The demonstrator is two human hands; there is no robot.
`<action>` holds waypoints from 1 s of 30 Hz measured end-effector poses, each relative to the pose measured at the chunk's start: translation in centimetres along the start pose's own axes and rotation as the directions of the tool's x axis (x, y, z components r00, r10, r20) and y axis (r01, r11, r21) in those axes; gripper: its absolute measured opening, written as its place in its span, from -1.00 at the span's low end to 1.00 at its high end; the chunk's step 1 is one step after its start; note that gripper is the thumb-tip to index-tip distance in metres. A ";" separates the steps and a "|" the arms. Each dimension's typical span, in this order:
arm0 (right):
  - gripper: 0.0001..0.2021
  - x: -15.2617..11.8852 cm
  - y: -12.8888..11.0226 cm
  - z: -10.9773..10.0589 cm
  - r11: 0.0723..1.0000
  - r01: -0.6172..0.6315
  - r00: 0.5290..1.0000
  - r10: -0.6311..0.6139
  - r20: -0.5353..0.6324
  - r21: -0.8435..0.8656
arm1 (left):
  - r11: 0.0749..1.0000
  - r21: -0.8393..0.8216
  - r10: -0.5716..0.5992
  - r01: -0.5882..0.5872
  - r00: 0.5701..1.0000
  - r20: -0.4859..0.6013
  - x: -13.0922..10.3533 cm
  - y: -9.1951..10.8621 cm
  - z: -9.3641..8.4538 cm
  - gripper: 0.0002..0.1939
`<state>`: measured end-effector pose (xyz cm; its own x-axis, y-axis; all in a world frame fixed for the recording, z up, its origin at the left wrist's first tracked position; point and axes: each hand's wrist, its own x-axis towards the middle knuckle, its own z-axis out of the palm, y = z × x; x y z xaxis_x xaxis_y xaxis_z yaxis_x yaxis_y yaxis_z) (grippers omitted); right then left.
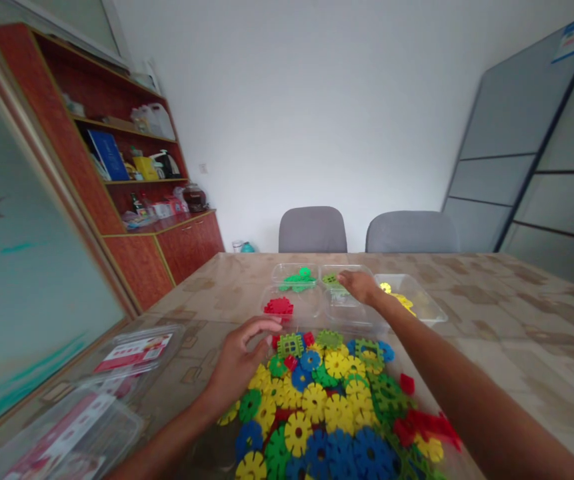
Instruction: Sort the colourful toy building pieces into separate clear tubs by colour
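Observation:
My left hand (247, 348) hovers over the far left edge of the pile, thumb and fingers apart and nothing in them. Beside its fingertips lies a light green square lattice piece (291, 345). My right hand (361, 286) reaches over a divided clear tray (317, 325), its fingers pressed together by light green pieces (331, 281) in the far right compartment. Whether it grips one is hidden. Green pieces (299, 280) occupy the far left compartment, and red pieces (279, 307) the near left. Notched yellow discs (313, 401) and blue discs (339, 453) fill the pile before me.
Right of the divided tray stands a clear container (421, 300) with yellow pieces. Clear plastic lids (91, 427) with printed labels lie at the left on the patterned table (511, 333). Two grey chairs (313, 230) face me across it.

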<state>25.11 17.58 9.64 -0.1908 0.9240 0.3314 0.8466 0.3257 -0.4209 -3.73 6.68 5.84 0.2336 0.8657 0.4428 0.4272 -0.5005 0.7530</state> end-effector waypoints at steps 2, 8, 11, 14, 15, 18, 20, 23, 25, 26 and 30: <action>-0.72 -0.7 0.6 -0.4 1.000 0.010 1.000 -0.010 0.001 0.016 | 1.000 -0.017 -0.021 0.021 1.000 -0.014 0.1 -0.4 -0.5 -0.80; -0.75 -7.0 0.4 -2.7 0.984 0.088 0.992 -0.100 0.072 0.152 | 0.997 -0.037 -0.061 0.067 0.986 0.156 0.0 0.3 -0.9 -0.81; -0.72 -12.4 -0.6 -3.8 0.940 0.122 0.958 -0.196 0.211 0.319 | 1.000 0.021 -0.017 0.010 0.941 0.337 -0.4 1.8 -0.7 -0.80; -0.70 -17.4 -1.2 -3.7 0.957 0.097 0.925 -0.188 0.331 0.273 | 0.991 0.099 0.032 -0.088 0.883 0.469 -1.4 3.0 -0.2 -0.78; -0.64 -18.6 -1.4 -3.3 0.966 0.099 0.923 -0.179 0.340 0.239 | 0.985 0.122 0.048 -0.124 0.869 0.493 -1.8 3.2 0.0 -0.74; -0.44 -20.5 -2.2 -1.4 0.980 0.161 0.917 -0.191 0.351 0.113 | 0.959 0.178 0.084 -0.219 0.825 0.559 -2.9 3.4 0.4 -0.63; -0.47 -20.2 -3.1 -0.5 0.981 0.185 0.916 -0.196 0.349 0.064 | 0.946 0.207 0.083 -0.250 0.803 0.590 -3.4 3.4 0.1 -0.61; -0.64 -18.8 -4.3 -0.7 0.977 0.203 0.923 -0.215 0.319 0.073 | 0.945 0.223 0.058 -0.238 0.794 0.605 -4.0 3.7 -1.1 -0.60; -0.75 -17.7 -4.6 -1.8 0.976 0.183 0.928 -0.210 0.309 0.114 | 0.954 0.223 0.026 -0.202 0.794 0.607 -4.5 4.0 -2.2 -0.58; -0.81 -17.2 -4.7 -2.4 0.975 0.173 0.926 -0.209 0.313 0.139 | 0.958 0.225 0.002 -0.178 0.788 0.616 -4.8 4.1 -2.7 -0.57; -0.82 -15.7 -4.5 -3.9 0.969 0.201 0.911 -0.239 0.338 0.142 | 0.949 0.282 -0.099 -0.140 0.718 0.689 -6.1 3.8 -3.8 -0.42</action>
<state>26.23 0.85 9.60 -0.5435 0.8313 0.1169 0.7116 0.5301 -0.4611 -6.90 -0.58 7.82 0.7274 0.6800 -0.0921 0.6192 -0.5925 0.5153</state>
